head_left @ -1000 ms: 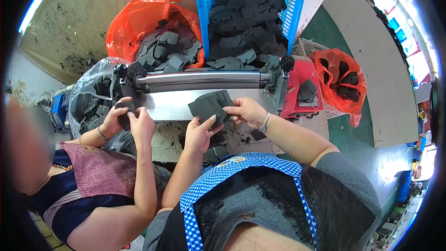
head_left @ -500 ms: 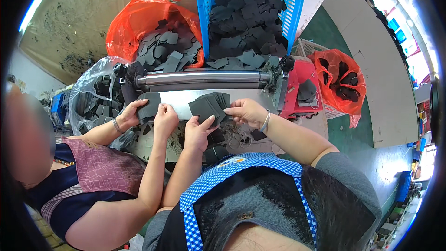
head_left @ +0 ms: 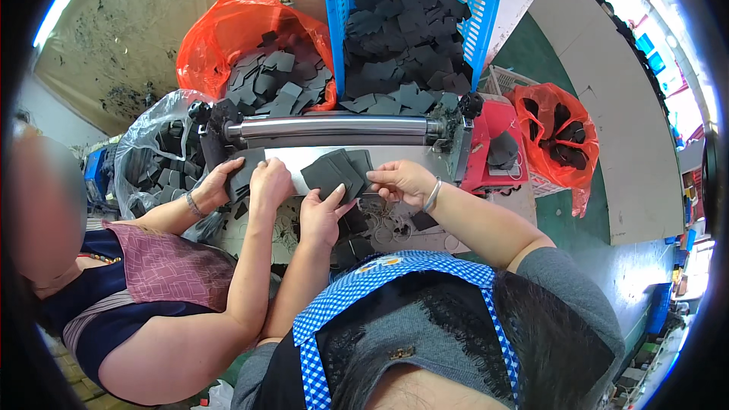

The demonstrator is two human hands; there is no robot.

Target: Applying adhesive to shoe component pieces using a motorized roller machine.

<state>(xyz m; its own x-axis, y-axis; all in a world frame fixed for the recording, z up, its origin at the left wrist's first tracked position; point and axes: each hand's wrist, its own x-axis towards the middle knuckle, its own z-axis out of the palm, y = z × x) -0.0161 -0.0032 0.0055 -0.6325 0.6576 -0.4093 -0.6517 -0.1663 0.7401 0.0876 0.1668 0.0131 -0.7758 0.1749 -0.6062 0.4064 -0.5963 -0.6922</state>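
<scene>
Since the earlier frames the co-worker's hands (head_left: 247, 182) had slid along the machine toward the wearer's, and the wearer's stack of dark sheets (head_left: 338, 171) had fanned out a little wider under the roller.

The left hand (head_left: 323, 216) lay over the near edge of the stack of dark sheets, fingers spread and pressing them against the pale feed plate (head_left: 285, 156). The right hand (head_left: 399, 181) pinched the stack's right corner between thumb and fingertips, a bracelet (head_left: 433, 196) on its wrist. So both hands were grasping the same stack, which sat on the feed plate just in front of the shiny metal roller (head_left: 334, 127).

Just to the left, the co-worker's hands pressed another dark sheet (head_left: 244, 167) onto the same plate, close beside the wearer's left hand.

Behind the roller stood a blue basket (head_left: 486, 0) heaped with dark pieces, and beside it an orange bag (head_left: 220, 34) holding more of them. A clear bag (head_left: 144, 144) of pieces sat at the roller's left end. To the right, past the machine's red housing (head_left: 497, 125), a second orange bag (head_left: 558, 106) held a few dark scraps. Loose pieces lay on the tabletop (head_left: 425, 239) below the hands.
</scene>
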